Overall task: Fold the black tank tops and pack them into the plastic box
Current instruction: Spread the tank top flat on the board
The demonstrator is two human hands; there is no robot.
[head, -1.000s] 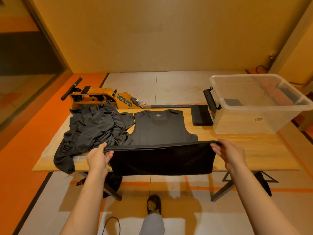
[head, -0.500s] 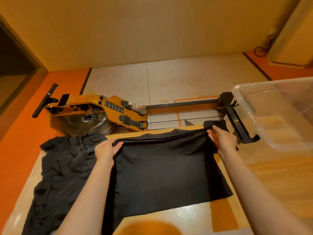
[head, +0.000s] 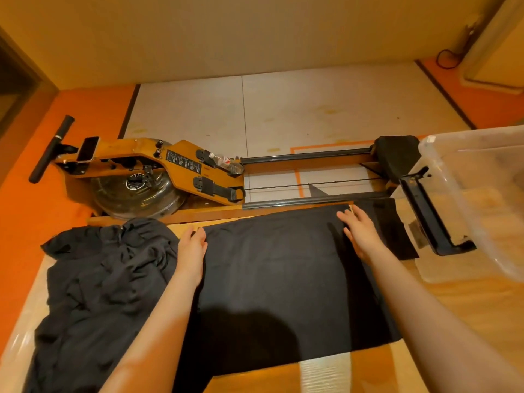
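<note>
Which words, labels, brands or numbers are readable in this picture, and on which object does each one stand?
No text can be read.
Black label strip on the rowing machine: print too small to read.
Round dial on its water tank: marks blurred.
Bottle label: blurred.

The top [head: 278,279] is plain black. The pile [head: 99,293] beside it is dark charcoal grey. A folded cloth [head: 397,228] by the box [head: 459,211] is black too. The box is clear plastic with a black latch [head: 425,214]. The table [head: 467,313] is pale wood with fine grain. The rower [head: 184,165] is honey-orange wood with black rails, straps and handle. The floor [head: 297,114] is off-white panels with yellowish stains, bordered in bright orange. The wall [head: 255,32] is plain tan.
</note>
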